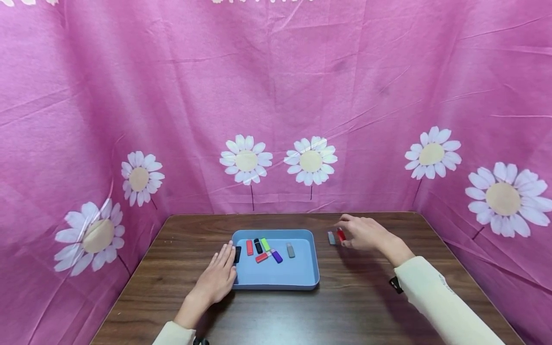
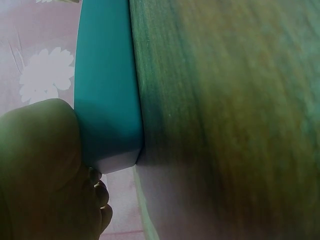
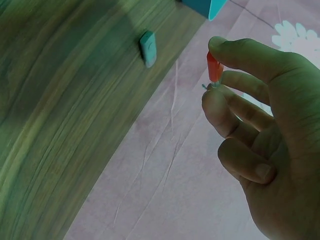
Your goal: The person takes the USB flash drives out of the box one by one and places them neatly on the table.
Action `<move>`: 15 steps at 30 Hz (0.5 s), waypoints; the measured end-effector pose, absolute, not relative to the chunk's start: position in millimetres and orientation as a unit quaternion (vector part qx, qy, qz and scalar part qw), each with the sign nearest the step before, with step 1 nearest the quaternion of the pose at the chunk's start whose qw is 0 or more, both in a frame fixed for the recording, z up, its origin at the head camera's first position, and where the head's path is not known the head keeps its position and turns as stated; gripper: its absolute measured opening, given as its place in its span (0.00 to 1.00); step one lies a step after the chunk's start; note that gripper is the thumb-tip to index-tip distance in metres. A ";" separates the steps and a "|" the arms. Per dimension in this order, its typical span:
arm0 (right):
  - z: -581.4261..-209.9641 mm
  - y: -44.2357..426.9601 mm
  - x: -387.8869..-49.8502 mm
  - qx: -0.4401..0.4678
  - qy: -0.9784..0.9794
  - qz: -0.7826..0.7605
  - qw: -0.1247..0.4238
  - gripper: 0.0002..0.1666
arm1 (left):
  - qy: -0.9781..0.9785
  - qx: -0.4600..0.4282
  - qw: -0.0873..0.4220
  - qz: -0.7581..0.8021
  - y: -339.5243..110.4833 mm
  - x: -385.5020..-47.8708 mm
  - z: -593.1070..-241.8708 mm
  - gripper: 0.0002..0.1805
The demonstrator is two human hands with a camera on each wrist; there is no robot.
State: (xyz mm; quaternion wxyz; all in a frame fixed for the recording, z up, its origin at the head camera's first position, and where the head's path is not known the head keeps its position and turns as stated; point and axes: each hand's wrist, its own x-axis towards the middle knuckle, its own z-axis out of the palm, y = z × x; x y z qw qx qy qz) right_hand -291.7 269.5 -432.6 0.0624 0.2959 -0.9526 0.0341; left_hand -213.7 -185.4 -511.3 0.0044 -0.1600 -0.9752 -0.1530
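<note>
My right hand (image 1: pixel 364 233) pinches a red USB stick (image 3: pixel 214 68) between thumb and fingertips, to the right of the tray. On the table beside it lies a grey USB stick (image 3: pixel 148 48). My left hand (image 1: pixel 217 274) rests with straight fingers against the left rim of the blue tray (image 1: pixel 276 287). Inside the tray are several USB sticks: a red one (image 1: pixel 249 247), a black one (image 1: pixel 258 246), a green one (image 1: pixel 265 244), another red one (image 1: pixel 261 258), a purple one (image 1: pixel 277 257) and a grey one (image 1: pixel 291 250). A black item (image 1: pixel 237 254), partly hidden, lies by the left fingers.
The brown wooden table (image 1: pixel 280 316) carries the tray near its middle. A pink curtain (image 1: pixel 280 96) with white flowers hangs behind the table and along both its sides.
</note>
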 end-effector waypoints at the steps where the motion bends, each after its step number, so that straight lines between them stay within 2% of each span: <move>1: -432.7 270.8 -291.6 0.296 -0.952 0.033 0.066 0.28 | -0.975 -0.160 0.004 -0.153 -185.2 -213.6 -511.3 0.32; 15: -440.3 286.2 -297.7 0.277 -0.958 0.048 0.056 0.27 | -0.975 -0.162 0.008 -0.152 -185.5 -213.9 -511.4 0.32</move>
